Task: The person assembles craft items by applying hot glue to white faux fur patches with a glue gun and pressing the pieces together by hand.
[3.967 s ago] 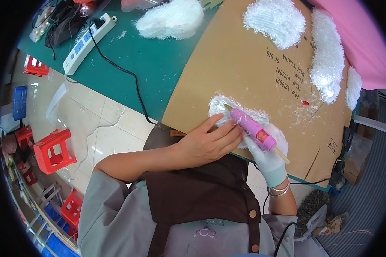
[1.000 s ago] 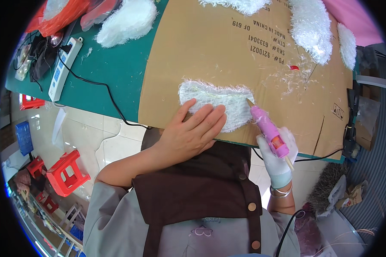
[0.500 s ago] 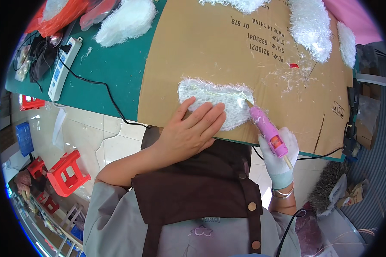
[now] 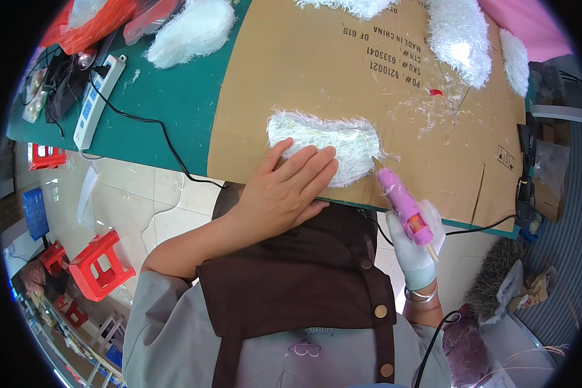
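A white fluffy piece (image 4: pixel 343 137) lies flat on a sheet of brown cardboard (image 4: pixel 304 71). My left hand (image 4: pixel 284 191) presses down on its near edge with the fingers spread. My right hand (image 4: pixel 415 249), in a white glove, grips a pink glue gun (image 4: pixel 402 202). The gun's nozzle points at the right end of the fluffy piece, at or just off its edge.
More white fluffy pieces (image 4: pixel 191 29) lie on the green table (image 4: pixel 168 103) and at the cardboard's far right (image 4: pixel 459 45). A white power strip (image 4: pixel 97 97) with a black cable sits far left. Red stools (image 4: pixel 97 265) stand on the tiled floor. A grey furry object (image 4: pixel 491 278) lies lower right.
Four seconds ago the fluffy piece was bunched up under both hands; now it lies spread flat. In the last second the glue gun's tip stays at its right end and my left hand barely shifts.
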The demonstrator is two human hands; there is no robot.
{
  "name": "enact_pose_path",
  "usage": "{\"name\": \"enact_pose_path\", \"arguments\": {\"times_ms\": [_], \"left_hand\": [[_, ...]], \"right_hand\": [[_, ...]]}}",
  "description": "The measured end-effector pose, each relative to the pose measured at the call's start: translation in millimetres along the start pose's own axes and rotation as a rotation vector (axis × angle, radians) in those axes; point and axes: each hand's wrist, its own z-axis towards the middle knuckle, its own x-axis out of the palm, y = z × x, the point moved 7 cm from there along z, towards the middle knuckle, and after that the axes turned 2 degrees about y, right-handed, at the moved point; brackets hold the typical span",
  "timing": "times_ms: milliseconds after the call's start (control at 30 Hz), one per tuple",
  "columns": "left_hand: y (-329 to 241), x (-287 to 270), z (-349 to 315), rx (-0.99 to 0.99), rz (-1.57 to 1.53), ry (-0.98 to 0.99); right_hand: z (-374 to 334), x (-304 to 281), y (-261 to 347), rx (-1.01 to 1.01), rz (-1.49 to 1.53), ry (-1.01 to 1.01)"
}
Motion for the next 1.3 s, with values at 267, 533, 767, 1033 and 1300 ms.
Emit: {"name": "enact_pose_path", "arguments": {"times_ms": [267, 533, 767, 1033, 1300], "left_hand": [[7, -12, 7, -0.018, -0.184, -0.054], [15, -19, 8, -0.007, -0.341, -0.126], [19, -21, 9, 0.001, -0.402, -0.163], [20, -23, 9, -0.003, -0.413, -0.188], [27, -22, 8, -0.030, -0.500, -0.154]], "right_hand": [[0, 9, 6, -0.089, -0.145, 0.028], [-13, 10, 8, -0.149, -0.136, 0.069], [-17, 17, 24, -0.190, -0.065, 0.091], [-17, 15, 22, -0.144, -0.120, 0.034], [-23, 25, 25, -0.184, -0.124, 0.077]]}}
